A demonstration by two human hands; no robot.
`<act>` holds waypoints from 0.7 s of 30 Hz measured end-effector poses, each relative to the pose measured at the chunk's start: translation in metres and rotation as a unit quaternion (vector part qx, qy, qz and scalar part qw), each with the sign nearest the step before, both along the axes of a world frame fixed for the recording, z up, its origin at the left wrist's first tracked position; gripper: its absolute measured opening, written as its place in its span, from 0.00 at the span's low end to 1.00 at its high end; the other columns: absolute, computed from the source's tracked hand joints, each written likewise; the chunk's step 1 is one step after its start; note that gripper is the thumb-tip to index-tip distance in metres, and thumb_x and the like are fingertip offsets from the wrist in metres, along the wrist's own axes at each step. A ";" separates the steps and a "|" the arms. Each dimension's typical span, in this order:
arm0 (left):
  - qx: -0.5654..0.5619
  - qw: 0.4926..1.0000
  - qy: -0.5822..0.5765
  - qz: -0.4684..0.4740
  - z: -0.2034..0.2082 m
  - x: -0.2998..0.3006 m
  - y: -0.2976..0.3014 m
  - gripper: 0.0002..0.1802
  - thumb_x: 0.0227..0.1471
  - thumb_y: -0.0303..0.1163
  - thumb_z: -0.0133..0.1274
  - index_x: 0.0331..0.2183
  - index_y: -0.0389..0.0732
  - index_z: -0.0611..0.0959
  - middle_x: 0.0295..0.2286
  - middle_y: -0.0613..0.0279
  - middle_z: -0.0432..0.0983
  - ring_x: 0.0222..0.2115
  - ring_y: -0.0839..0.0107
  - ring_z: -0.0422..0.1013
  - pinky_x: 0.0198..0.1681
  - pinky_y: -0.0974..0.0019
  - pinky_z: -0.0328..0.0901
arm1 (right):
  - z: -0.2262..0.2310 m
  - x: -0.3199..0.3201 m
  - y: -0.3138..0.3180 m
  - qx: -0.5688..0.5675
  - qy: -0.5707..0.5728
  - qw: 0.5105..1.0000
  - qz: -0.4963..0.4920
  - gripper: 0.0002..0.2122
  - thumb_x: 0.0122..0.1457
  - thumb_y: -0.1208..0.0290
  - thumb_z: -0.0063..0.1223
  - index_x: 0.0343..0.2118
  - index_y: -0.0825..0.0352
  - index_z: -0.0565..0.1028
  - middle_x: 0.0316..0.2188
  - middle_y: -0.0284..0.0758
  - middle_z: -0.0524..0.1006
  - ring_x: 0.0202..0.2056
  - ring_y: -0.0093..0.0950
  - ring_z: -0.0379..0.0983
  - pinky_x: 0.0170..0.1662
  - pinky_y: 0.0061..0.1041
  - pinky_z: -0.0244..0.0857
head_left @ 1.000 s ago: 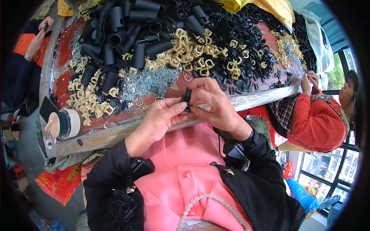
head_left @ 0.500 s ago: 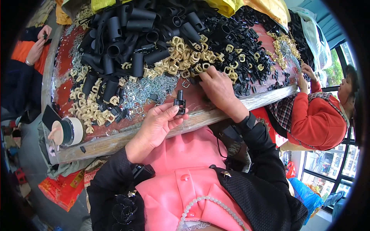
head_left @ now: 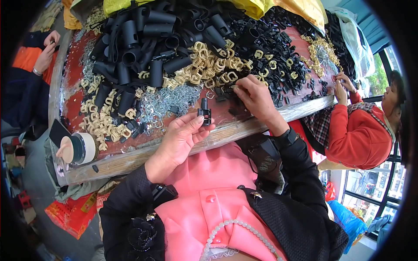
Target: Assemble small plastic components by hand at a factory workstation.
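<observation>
Between the thumb and fingers of my left hand (head_left: 183, 135) is a small black plastic fitting (head_left: 204, 114) with a stubby post on top, held upright above the table's front edge. My right hand (head_left: 257, 101) is closed in a pinch at the near side of the small black parts. A thin pale bit shows at its fingertips, too small to name. Beige plastic loops (head_left: 208, 65) are heaped just beyond that hand. Small silvery metal clips (head_left: 167, 102) lie spread on the red tabletop, farther off than my left hand.
Black tubes (head_left: 129, 34) are piled at the back. A round tub (head_left: 85, 148) stands at the left corner. Wooden edging (head_left: 174, 158) borders the table. One person (head_left: 361, 135) works at the right; another person's hands (head_left: 48, 52) show at the left.
My right hand has drawn back slightly from the beige loops, toward the right and nearer me. My left hand keeps its hold on the black plastic fitting, nearly unmoved.
</observation>
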State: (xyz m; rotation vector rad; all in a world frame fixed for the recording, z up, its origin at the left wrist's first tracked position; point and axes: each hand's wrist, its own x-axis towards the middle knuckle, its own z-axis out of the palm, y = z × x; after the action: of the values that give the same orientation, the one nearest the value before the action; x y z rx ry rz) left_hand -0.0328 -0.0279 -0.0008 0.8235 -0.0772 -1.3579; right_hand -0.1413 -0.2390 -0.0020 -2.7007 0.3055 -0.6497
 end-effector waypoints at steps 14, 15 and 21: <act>-0.062 0.997 -0.008 0.037 -0.008 -0.007 -0.024 0.11 0.46 0.29 0.50 0.35 0.38 0.74 0.32 0.63 0.72 0.35 0.77 0.67 0.39 0.74 0.61 | 0.010 0.003 0.026 0.611 0.196 0.767 0.028 0.13 0.56 0.60 0.40 0.23 0.64 0.68 0.15 0.21 0.60 0.16 0.10 0.51 0.18 0.09 0.45; -0.063 0.997 -0.005 0.038 -0.009 -0.007 -0.026 0.11 0.46 0.29 0.50 0.35 0.38 0.74 0.32 0.63 0.72 0.35 0.77 0.67 0.39 0.74 0.61 | 0.010 0.004 0.028 0.607 0.213 0.765 0.030 0.12 0.56 0.60 0.40 0.24 0.64 0.68 0.15 0.20 0.60 0.16 0.10 0.51 0.17 0.09 0.44; -0.076 0.996 0.005 0.041 -0.010 0.000 -0.027 0.11 0.47 0.29 0.48 0.35 0.37 0.74 0.33 0.61 0.72 0.35 0.73 0.67 0.42 0.70 0.61 | 0.006 0.009 0.041 0.613 0.099 0.784 0.030 0.11 0.56 0.63 0.41 0.28 0.66 0.67 0.15 0.23 0.61 0.16 0.11 0.53 0.18 0.10 0.48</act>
State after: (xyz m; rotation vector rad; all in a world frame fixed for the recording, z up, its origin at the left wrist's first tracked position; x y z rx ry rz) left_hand -0.0329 -0.0553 -0.0111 0.6848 -0.1367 -1.2631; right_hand -0.1323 -0.1983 0.0041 -1.4757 0.4720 -0.0300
